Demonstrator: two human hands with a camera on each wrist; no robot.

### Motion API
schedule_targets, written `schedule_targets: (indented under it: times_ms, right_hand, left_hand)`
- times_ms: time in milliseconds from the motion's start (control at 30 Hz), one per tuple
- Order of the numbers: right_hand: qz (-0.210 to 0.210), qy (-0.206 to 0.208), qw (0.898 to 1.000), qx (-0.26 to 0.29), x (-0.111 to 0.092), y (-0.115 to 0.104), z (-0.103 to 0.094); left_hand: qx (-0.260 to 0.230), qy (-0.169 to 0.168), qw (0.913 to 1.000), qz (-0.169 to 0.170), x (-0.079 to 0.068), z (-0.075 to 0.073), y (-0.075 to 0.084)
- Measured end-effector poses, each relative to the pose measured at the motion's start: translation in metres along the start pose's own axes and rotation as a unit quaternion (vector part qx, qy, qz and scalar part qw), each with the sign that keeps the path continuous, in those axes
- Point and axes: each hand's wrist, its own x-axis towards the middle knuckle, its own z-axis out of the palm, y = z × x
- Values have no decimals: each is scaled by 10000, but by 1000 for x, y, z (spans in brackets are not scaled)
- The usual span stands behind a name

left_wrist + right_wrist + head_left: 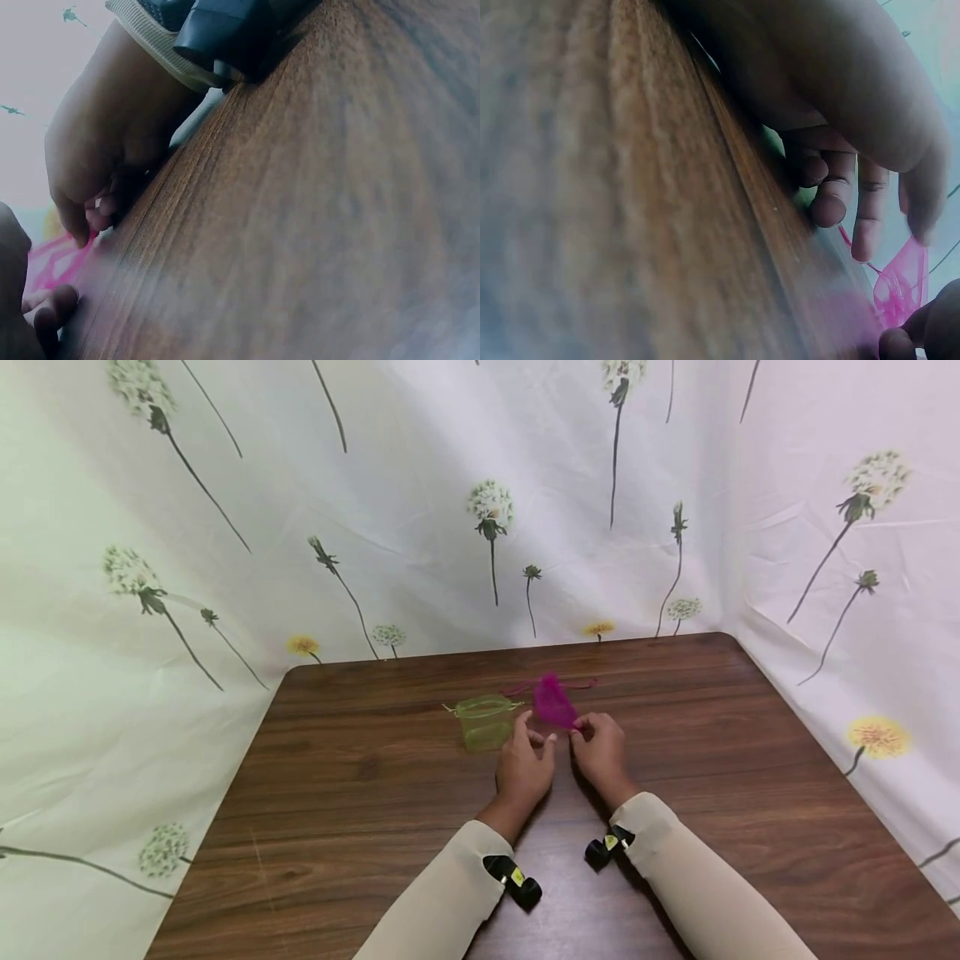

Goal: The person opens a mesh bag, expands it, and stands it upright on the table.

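A magenta sheer drawstring pouch point(553, 702) stands tilted over the table, its cords spread to both sides behind it. My right hand point(602, 750) pinches the pouch's lower right corner between thumb and fingertips. Just left of it, my left hand point(525, 764) has its thumb and fingers apart, fingertips close to the pouch's near left side. In the right wrist view, the left hand point(855, 97) overlaps the pink mesh point(904, 281) at one fingertip. A green sheer drawstring pouch point(483, 724) lies flat beyond the left hand, its right edge close to those fingers.
Both pouches and hands are at the far half of a dark wood table point(360, 827). White cloth with a dandelion print point(420, 527) hangs behind the table and along its sides. Black wrist cameras point(525, 892) sit on both sleeves, low over the tabletop.
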Motion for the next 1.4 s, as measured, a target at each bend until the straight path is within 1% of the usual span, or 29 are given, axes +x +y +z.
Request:
schedule_targets:
  times_ms: [100,200,300,367,467,500,600,700,767,800,867,900,1000,1033,1100,1133,1200,1300,1400]
  right_hand:
    - [-108,118,9999,35,-5,0,-2]
    - [-277,243,9993,110,-12,-1,-5]
    - [-473,373,9980,182,-19,-1,-8]
    - [-606,436,9970,180,-23,-1,-9]
    - [-713,484,9961,206,-28,-2,-12]
    - [-725,490,9959,218,-30,-2,-12]
    - [-672,457,9962,315,-33,-3,-15]
    - [-469,330,9973,461,-34,-5,-16]
    - [-179,145,9972,707,-34,-6,-17]
    - [33,17,9958,911,-34,-7,-17]
    - [505,-254,9876,1464,-32,-9,-17]
    - [721,-360,9810,1764,-32,-11,-18]
    - [1149,-538,9604,2481,-30,-12,-17]
    - [1195,-563,9559,2623,-30,-12,-17]
    - [1243,-584,9511,2767,-29,-12,-17]
    - [1272,-595,9495,2805,-28,-12,-17]
    - [1366,-630,9451,2902,-27,-12,-18]
    - [1465,-655,9411,2977,-27,-11,-19]
    - [1515,-593,9401,2995,-25,-11,-19]
  left_hand:
    - [-60,96,9999,16,0,2,-3]
    - [-119,85,9999,-80,0,6,-7]
    - [-79,15,9998,-174,2,10,-12]
    - [-73,29,9997,-210,4,13,-16]
    - [-120,132,9997,-149,5,16,-20]
    - [-136,176,9997,-84,5,16,-20]
    - [-146,249,9996,69,4,14,-21]
    - [-132,294,9992,248,3,10,-18]
    - [-89,305,9990,306,2,7,-16]
    - [-86,302,9990,305,1,6,-14]
    - [-59,283,9991,304,1,4,-11]
    - [-28,248,9994,259,2,7,-14]
    - [-1,116,9998,141,3,6,-10]
    - [-28,81,9999,99,3,6,-10]
    - [-41,20,10000,62,3,5,-8]
    - [-67,6,9999,97,2,2,-5]
    - [-169,-30,9998,134,2,1,-5]
    - [-319,-197,9992,145,1,-2,-2]
    - [-506,-391,9978,166,0,-6,1]
